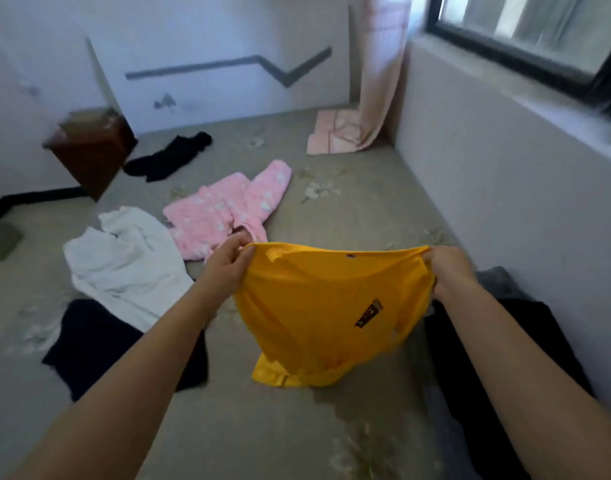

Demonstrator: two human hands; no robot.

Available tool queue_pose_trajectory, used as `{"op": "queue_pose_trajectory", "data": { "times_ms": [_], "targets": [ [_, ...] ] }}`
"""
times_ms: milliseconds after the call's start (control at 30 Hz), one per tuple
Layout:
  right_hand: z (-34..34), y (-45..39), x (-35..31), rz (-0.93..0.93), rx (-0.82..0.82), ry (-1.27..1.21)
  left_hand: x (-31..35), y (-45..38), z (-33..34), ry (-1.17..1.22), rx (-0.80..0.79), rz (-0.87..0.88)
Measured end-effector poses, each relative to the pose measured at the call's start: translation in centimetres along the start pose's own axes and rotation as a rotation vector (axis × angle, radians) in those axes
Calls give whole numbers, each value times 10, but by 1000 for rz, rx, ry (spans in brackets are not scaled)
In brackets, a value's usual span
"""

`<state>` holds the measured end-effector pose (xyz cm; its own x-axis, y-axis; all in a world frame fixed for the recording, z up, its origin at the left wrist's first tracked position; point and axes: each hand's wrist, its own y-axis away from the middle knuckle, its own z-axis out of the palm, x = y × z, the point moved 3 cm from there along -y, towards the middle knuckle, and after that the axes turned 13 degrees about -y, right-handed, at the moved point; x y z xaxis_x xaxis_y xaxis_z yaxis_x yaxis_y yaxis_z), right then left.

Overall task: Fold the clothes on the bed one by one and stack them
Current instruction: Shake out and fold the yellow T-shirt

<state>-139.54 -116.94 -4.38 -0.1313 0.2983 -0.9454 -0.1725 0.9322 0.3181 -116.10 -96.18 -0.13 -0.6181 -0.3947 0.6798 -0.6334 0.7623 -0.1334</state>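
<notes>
Hands hold a yellow shirt up over the bed: left hand and right hand pinch its top corners. Beyond lie a navy garment, white top, pink pajamas, black garment.

A plain home bedroom. A wide bed in a grey flowered sheet fills the space, with a white headboard against the wall, a brown bedside cabinet, a pink curtain and a dark-framed window.

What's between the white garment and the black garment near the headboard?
Head view: the pink fleece garment with white spots lies between the white garment and the black garment.
</notes>
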Motion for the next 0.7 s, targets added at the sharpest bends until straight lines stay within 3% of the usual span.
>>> {"op": "queue_pose_trajectory", "data": {
  "times_ms": [167, 367, 500, 600, 700],
  "targets": [
    [9, 47, -87, -320, 29, 18, 51, -1, -61, -21, 307, 115],
    [13, 126, -145, -525, 29, 293, 97, 29, -127, -586, 698, 587],
    [-3, 186, -156, -1076, 208, 457, 103, 70, -172, -796, 973, 768],
    [-13, 230, -154, -1422, 370, 459, 96, 102, -198, -860, 1214, 737],
    [-21, 276, -150, -1578, 427, 418, 88, 139, -213, -836, 1383, 628]
  ]
}}
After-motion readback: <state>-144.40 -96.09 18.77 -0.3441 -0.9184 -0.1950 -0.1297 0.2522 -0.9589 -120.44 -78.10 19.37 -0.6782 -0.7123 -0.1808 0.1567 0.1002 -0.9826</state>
